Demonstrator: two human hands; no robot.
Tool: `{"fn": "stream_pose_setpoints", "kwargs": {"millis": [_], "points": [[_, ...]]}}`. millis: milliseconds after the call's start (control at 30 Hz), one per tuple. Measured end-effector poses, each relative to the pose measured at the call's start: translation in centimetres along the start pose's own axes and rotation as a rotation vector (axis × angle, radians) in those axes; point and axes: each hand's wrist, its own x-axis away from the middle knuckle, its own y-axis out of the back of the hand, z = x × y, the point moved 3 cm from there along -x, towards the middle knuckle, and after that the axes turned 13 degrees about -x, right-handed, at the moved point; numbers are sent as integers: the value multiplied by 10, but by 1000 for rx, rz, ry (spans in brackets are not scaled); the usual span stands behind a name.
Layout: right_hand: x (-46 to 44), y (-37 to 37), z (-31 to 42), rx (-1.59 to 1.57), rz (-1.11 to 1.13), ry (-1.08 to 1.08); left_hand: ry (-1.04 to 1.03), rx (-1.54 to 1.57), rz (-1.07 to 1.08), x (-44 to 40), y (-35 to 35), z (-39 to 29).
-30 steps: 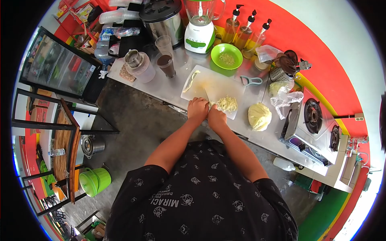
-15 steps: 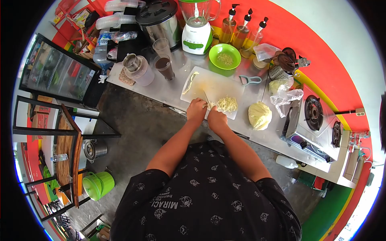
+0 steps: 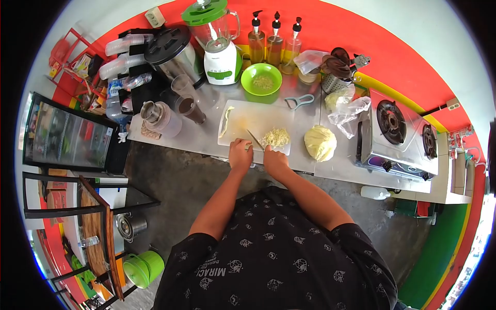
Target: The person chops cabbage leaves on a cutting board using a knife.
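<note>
My right hand (image 3: 275,162) is closed round the handle of a knife (image 3: 253,138), its blade slanting up and left over the white cutting board (image 3: 250,109). A small heap of shredded cabbage (image 3: 277,137) lies just right of the blade. To the left of the knife, my left hand (image 3: 240,154) rests at the board's near edge with its fingers curled in; a small pale bit shows at the fingertips, too small to name. A thin strip of cabbage leaf (image 3: 226,122) lies along the board's left side. Right of the board sits a pale head of cabbage (image 3: 320,143).
Behind the board stand a green bowl (image 3: 262,85) with chopped bits and a peeler (image 3: 299,101). A blender (image 3: 221,64), pump bottles (image 3: 274,45) and a dark drink cup (image 3: 190,110) line the back and left. A gas stove (image 3: 400,129) is at the right.
The camera view has shifted, so the counter appears further left. My left hand has drawn away from the knife, and the gap between my hands is wider.
</note>
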Motion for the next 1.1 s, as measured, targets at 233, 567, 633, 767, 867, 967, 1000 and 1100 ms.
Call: {"fn": "stream_pose_setpoints", "kwargs": {"millis": [233,567,633,767,867,967,1000,1100], "points": [[-5,13,-11,1,-76,-3,-17,34,22,1,-5,-5],[12,19,-16,36,72,61,16,90,-5,5,-9,-11],[5,22,-21,-16,-5,35,18,76,-13,3,-8,-12],[7,27,-14,-25,7,92,-4,10,-33,7,-4,-21],[9,20,-13,22,26,112,11,11,-63,9,-5,-24],[12,19,-12,26,-19,102,12,-28,-62,9,-3,-26],[12,18,-10,23,-12,111,7,-30,-56,10,-4,-25],[16,15,-5,22,-5,134,-27,-35,-73,11,-4,-25]]}}
